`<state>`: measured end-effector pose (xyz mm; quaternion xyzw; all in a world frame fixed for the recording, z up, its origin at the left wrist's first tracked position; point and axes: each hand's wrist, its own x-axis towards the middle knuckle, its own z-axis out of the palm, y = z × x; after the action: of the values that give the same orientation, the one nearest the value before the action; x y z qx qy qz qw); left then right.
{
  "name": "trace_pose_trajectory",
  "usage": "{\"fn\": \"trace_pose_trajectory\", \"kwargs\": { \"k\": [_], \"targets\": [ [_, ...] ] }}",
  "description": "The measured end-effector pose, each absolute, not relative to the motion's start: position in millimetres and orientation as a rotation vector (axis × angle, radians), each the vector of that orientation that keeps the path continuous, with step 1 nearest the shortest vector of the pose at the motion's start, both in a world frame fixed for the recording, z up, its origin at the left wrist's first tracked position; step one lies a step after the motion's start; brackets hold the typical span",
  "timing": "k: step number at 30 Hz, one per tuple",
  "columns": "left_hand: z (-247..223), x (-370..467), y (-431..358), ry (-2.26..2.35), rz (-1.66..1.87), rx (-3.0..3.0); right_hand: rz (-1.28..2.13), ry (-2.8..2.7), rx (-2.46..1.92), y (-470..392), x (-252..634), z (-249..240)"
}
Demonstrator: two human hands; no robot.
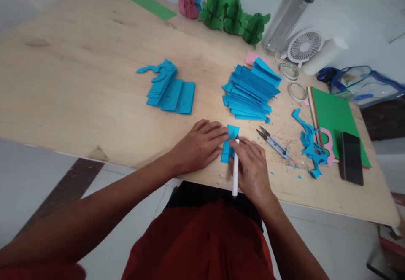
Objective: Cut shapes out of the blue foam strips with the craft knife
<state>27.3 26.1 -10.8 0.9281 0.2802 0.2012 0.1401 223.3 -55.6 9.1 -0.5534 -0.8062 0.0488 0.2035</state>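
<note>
A small blue paper piece (233, 130) lies near the table's front edge between my hands, partly covered by their fingers. My left hand (202, 145) rests flat, fingers stretched out, with its fingertips at the paper's left edge. My right hand (253, 166) is closed on a white pen (236, 170), whose dark tip points away from me over the paper. Just right of this hand lie blue-handled thread snips (274, 143). Beyond the paper is a fanned pile of folded blue paper strips (249, 90). Farther left sit blue paper pieces with curved outlines (171, 92).
Blue paper scraps (311, 145), a phone (352, 157) and green sheets (335, 115) lie at the right. Tape rolls (289, 71), a small fan (303, 46) and a clear bottle (287, 18) stand behind. Green paper shapes (232, 14) line the back.
</note>
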Motion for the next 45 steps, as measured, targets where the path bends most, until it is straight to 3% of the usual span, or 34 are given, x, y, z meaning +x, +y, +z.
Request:
{"fn": "trace_pose_trajectory", "kwargs": {
  "k": [45],
  "targets": [
    [-5.0,25.7,23.7,0.802,0.535,2.648,0.115,-2.196,-1.555,-57.7,222.3,8.0]
  ]
}}
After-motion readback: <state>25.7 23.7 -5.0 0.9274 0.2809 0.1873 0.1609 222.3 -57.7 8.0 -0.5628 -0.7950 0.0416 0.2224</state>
